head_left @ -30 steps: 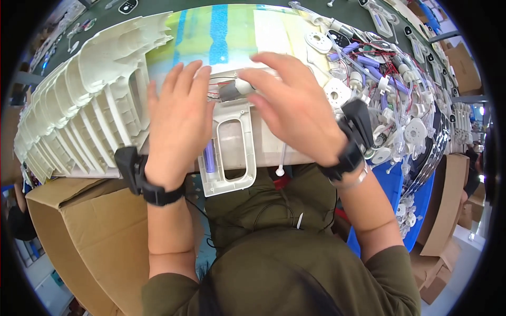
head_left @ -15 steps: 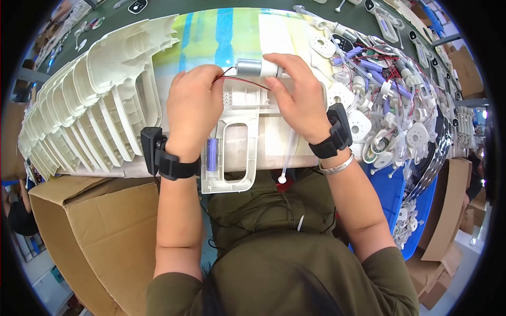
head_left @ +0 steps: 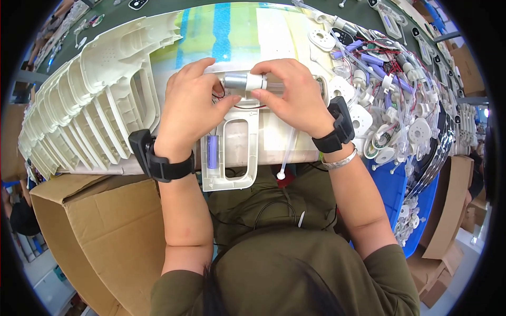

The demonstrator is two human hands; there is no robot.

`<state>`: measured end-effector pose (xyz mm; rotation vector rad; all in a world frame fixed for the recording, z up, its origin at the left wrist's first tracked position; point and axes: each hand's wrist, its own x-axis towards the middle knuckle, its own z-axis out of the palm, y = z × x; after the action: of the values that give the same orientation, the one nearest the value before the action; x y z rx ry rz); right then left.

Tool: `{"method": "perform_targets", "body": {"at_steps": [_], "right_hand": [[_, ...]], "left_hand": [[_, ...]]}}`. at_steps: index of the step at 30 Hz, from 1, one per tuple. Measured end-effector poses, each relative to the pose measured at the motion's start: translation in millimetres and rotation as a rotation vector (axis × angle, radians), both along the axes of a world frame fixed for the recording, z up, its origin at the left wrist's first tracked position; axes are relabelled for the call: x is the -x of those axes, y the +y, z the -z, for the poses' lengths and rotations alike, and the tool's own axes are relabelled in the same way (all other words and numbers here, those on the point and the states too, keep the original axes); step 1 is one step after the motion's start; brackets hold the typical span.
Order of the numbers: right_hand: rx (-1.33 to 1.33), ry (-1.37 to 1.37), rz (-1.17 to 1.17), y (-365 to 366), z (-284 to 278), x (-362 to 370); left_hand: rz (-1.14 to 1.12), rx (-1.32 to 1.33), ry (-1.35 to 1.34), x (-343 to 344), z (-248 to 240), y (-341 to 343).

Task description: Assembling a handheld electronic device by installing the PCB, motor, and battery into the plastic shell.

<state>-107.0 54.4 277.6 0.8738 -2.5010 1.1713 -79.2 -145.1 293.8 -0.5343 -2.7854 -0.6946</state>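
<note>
A silver cylindrical motor [head_left: 235,80] with a white end piece [head_left: 255,81] lies across the top of a white plastic handle shell [head_left: 249,158]. My right hand [head_left: 298,97] pinches the white end between thumb and fingers. At the motor's other end, my left hand [head_left: 192,102] has its curled fingers against the metal and its thumb just below. Thin red and black wires [head_left: 217,96] loop beside the left fingertips, partly hidden. A purple battery cell [head_left: 212,151] sits in the shell's left side. From the shell's right hangs a clear tube [head_left: 287,152] with a white tip.
Nested white shells [head_left: 100,100] stand in a row at the left. A heap of motors, tubes, purple cells and white discs [head_left: 387,95] covers the right side. Below are a cardboard box [head_left: 105,231] at the left and a blue bin [head_left: 387,192] at the right.
The motor has come nearer and slightly left, down to the shell. My left thumb has spread away from the wires, and my left fingers have come to the motor's end.
</note>
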Motion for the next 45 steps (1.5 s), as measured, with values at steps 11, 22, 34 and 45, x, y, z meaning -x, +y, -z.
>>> {"method": "perform_targets", "body": {"at_steps": [11,22,34,45], "right_hand": [[-0.04,0.169,0.108,14,-3,-21],[-0.31,0.41,0.097,19,14,-34],[0.062,0.315,0.129,21,10,-39],[-0.068,0.027,-0.034,53,4,-79]], "left_hand": [[-0.038,0.247,0.133,-14,-17,29],[0.135,0.257,-0.09,11,-17,32],[0.21,0.478,-0.069,32,-28,47],[0.038,0.913,0.194,255,-131,66]]}}
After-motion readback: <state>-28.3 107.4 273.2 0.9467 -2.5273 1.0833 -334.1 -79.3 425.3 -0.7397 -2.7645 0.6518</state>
